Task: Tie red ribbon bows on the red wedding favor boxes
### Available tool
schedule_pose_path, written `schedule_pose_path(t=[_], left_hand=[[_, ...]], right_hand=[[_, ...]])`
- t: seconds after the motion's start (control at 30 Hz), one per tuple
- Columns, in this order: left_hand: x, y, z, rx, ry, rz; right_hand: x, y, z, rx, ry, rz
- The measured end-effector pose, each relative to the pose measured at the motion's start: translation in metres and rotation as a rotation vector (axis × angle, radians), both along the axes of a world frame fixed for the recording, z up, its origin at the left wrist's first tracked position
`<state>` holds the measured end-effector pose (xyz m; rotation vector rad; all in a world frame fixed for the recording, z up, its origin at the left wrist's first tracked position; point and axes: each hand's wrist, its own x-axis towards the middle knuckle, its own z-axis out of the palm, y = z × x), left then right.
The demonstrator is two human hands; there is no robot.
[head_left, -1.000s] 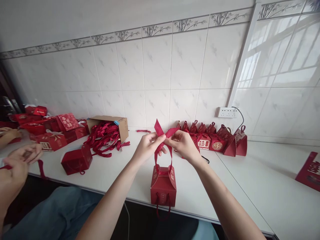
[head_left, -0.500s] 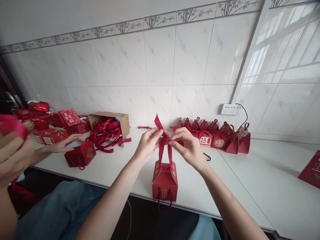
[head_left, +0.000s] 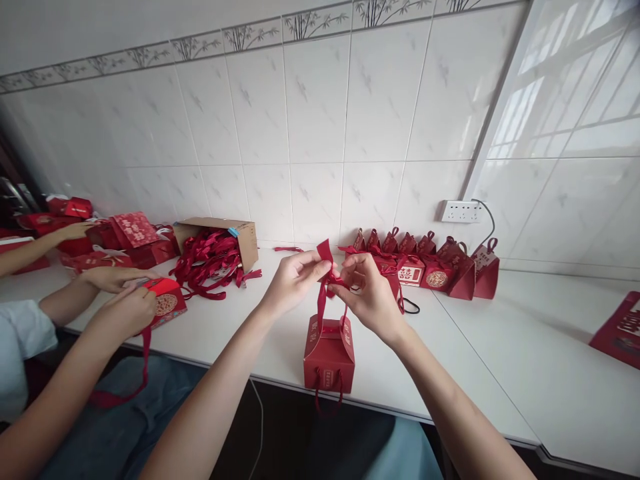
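A small red gift box (head_left: 329,360) stands at the front edge of the white counter (head_left: 500,373), with a cord loop hanging off its front. A red ribbon (head_left: 325,283) rises from the top of the box to a knot between my hands. My left hand (head_left: 295,280) pinches the ribbon on the left side of the knot. My right hand (head_left: 367,293) pinches it from the right, fingers curled round the ribbon ends. Both hands hover just above the box.
A row of finished red boxes (head_left: 425,267) lines the wall under a socket (head_left: 460,211). A tipped cardboard carton (head_left: 235,237) spills red ribbons (head_left: 207,263). At the left, another person's hands (head_left: 123,310) hold a red box (head_left: 167,303); more red boxes (head_left: 120,240) pile behind. A flat red box (head_left: 620,330) lies at the right.
My hands have drawn together and lowered, pulling the ribbon into a tighter knot above the box. The person at the left has picked a red box up off the counter.
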<state>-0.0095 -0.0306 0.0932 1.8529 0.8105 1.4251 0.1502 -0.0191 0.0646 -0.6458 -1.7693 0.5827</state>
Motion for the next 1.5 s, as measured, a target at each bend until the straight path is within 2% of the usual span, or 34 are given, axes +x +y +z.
schedule_pose_path(t=[0.13,0.23,0.3,0.47,0.7,0.97,1.13,1.3,1.5], left_hand=[[-0.003,-0.005,0.003,0.044,0.167,0.02],[-0.003,-0.006,0.002,0.042,0.208,0.013],[-0.003,-0.005,0.0,0.035,0.202,0.0],[-0.005,-0.002,-0.005,0.011,0.17,0.017],[-0.007,0.004,-0.01,-0.03,-0.137,-0.079],[0.005,0.006,-0.028,-0.106,-0.466,-0.094],[0.01,0.001,-0.049,-0.144,-0.758,0.083],[0.0,-0.005,-0.075,-0.238,-1.012,0.279],[-0.022,-0.012,-0.106,-0.347,-1.11,0.551]], right_hand=[[-0.002,0.001,0.0,0.093,-0.109,-0.195],[-0.003,0.001,-0.001,0.132,-0.112,-0.266],[-0.004,0.001,-0.003,0.14,-0.109,-0.263],[-0.002,-0.001,-0.003,0.062,-0.03,-0.119],[0.001,-0.008,0.006,-0.183,0.173,0.11],[-0.004,0.002,0.007,-0.218,0.47,-0.028],[0.008,0.002,-0.005,-0.27,0.561,-0.149],[0.037,0.002,-0.036,-0.404,0.619,-0.246],[0.072,-0.004,-0.069,-0.552,0.774,-0.305]])
